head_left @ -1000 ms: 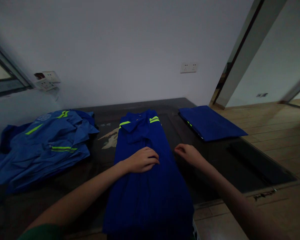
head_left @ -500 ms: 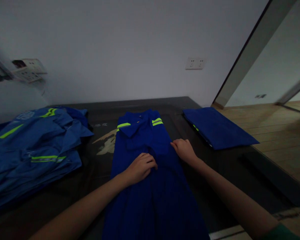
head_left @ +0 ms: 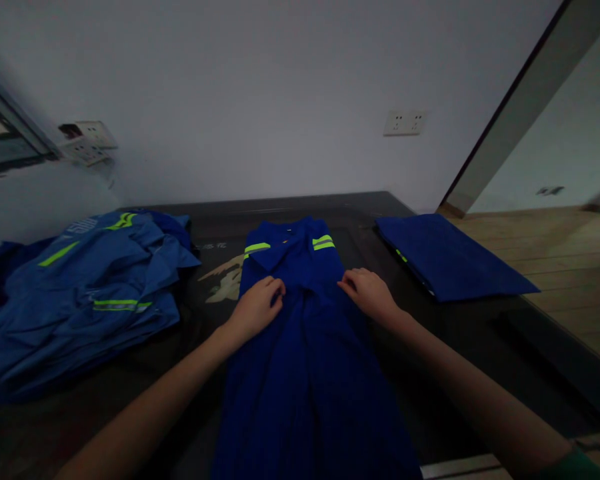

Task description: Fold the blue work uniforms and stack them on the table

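A dark blue work coverall (head_left: 300,373) with yellow-green reflective bands lies lengthwise on the dark table, its collar end away from me. Bent over its left side at the waist, my left hand (head_left: 260,303) has curled fingers that appear to pinch the cloth. At the opposite edge, my right hand (head_left: 367,291) is closed, with thumb and fingertips together on the fabric. A small raised fold of cloth runs between the two hands. The fingertips' exact hold is hard to see in the dim light.
A loose pile of lighter blue work clothes (head_left: 105,293) is on the left. At the right lies a flat folded blue garment (head_left: 455,257) on the dark table (head_left: 205,210). Behind is a wall with a socket (head_left: 404,123); wooden floor (head_left: 570,247) shows at right.
My left hand has moved up and left from the coverall's middle to its left side. My right hand stays at the right edge. The view has shifted slightly.
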Demonstrator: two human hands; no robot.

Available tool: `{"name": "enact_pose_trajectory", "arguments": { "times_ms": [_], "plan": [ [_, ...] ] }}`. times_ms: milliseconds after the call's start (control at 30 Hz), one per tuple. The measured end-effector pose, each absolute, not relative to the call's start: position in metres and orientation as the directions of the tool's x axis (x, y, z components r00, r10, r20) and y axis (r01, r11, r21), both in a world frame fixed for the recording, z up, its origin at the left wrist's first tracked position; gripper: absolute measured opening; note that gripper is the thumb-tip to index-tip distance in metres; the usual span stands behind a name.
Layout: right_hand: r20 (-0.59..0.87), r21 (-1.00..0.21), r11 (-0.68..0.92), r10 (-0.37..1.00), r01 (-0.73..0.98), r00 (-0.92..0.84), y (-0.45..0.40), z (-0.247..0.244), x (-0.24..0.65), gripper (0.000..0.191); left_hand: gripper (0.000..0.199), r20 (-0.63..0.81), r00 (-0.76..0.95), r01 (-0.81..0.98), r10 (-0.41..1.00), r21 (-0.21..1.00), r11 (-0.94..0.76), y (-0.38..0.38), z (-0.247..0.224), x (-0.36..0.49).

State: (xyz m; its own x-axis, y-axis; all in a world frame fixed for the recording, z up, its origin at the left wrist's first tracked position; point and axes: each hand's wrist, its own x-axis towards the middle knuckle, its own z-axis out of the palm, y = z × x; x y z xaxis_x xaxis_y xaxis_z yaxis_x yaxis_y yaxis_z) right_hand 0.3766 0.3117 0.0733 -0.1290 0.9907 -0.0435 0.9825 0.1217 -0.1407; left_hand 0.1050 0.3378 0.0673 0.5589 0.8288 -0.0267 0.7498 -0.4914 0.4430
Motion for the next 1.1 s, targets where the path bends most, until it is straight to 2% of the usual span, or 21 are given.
{"name": "enact_pose_trajectory", "arguments": {
  "times_ms": [100, 133, 200, 267, 500, 733, 933, 1000, 1100],
  "plan": [
    [-0.072, -0.181, 0.151, 0.984, 0.972, -0.166, 0.316, 0.071, 0.365, 0.023, 0.024, -0.233, 0.35, 0.936, 0.907, 0.104, -0.335, 0.351, 0.07, 0.083],
    [-0.086, -0.182, 0.152, 0.982, 0.971, -0.17, 0.318, 0.069, 0.361, 0.024, 0.031, -0.276, 0.297, 0.954, 0.914, 0.033, -0.3, 0.353, 0.068, 0.078],
    [-0.108, -0.165, 0.154, 0.979, 0.974, -0.173, 0.322, 0.065, 0.355, 0.025, 0.046, -0.318, 0.23, 0.967, 0.92, -0.029, -0.252, 0.355, 0.062, 0.074],
    [-0.12, -0.131, 0.154, 0.978, 0.979, -0.17, 0.324, 0.06, 0.349, 0.027, 0.051, -0.32, 0.194, 0.975, 0.927, -0.042, -0.218, 0.355, 0.055, 0.074],
    [-0.078, -0.01, 0.171, 0.982, 0.985, -0.171, 0.32, 0.043, 0.341, 0.027, 0.037, -0.287, 0.256, 0.965, 0.923, 0.024, -0.26, 0.358, 0.041, 0.073],
    [-0.059, 0.017, 0.161, 0.985, 0.987, -0.16, 0.317, 0.04, 0.34, 0.026, 0.037, -0.305, 0.22, 0.975, 0.927, 0.07, -0.209, 0.364, 0.044, 0.061],
    [-0.051, -0.002, 0.155, 0.987, 0.988, -0.155, 0.318, 0.039, 0.34, 0.025, 0.035, -0.338, 0.201, 0.978, 0.919, 0.016, -0.209, 0.365, 0.046, 0.057],
    [-0.065, -0.04, 0.156, 0.985, 0.987, -0.158, 0.319, 0.043, 0.342, 0.024, 0.032, -0.296, 0.231, 0.97, 0.927, 0.001, -0.242, 0.363, 0.05, 0.06],
    [-0.067, -0.163, 0.144, 0.985, 0.976, -0.157, 0.319, 0.055, 0.343, 0.024, 0.029, -0.168, 0.336, 0.942, 0.927, 0.028, -0.336, 0.352, 0.061, 0.07]
  ]
}}
